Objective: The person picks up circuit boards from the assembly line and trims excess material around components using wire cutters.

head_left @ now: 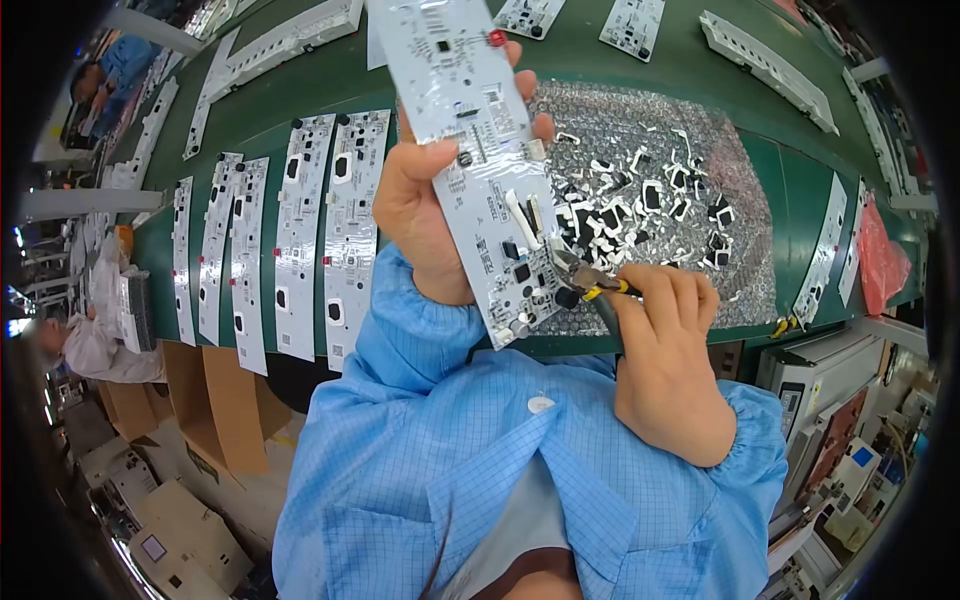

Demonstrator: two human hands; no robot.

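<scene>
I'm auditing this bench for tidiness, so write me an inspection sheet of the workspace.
Surface: green table, with bubble wrap spread over part of it.
Job's things: circuit board, held tilted; cutters, tips at its lower end, contact unclear; five more boards in a row at left.
Clutter: black and white scraps scattered over the bubble wrap; red plastic bag at right.
Hands: left hand grips the circuit board; right hand holds the cutters.
Cables: nothing seen at the hands.
Surroundings: cardboard boxes at lower left; a co-worker in blue at upper left.
</scene>
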